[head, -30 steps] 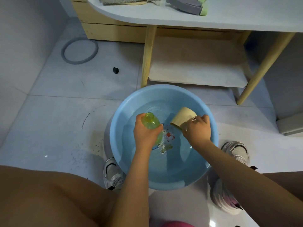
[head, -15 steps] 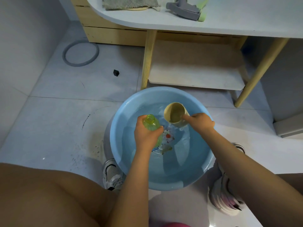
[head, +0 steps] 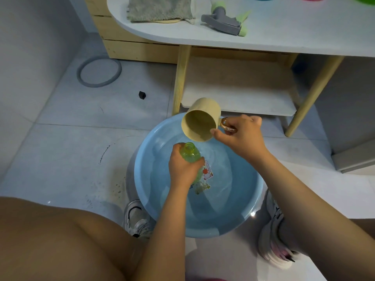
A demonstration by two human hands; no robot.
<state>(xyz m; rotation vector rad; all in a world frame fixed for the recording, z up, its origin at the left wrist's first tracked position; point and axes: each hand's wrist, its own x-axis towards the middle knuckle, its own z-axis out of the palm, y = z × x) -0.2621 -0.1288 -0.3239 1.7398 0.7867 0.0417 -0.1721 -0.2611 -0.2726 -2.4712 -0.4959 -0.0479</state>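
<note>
Head view: I see left grip [head: 183,169] wrapped round green bottle [head: 189,152], held over blue basin [head: 239,224]. Bottle neck points toward 12 o'clock, mouth uncovered. Right grip [head: 241,136] clasps handle of beige cup [head: 200,120]. Cup tipped, open mouth facing 7 o'clock, long axis running 1 to 7. Cup's low lip sits at 1 o'clock of bottle mouth, near, not touching. I judge pour comes next: lip must line up over narrow neck, else water falls back into basin. Right grip moves, left steadies.
</note>
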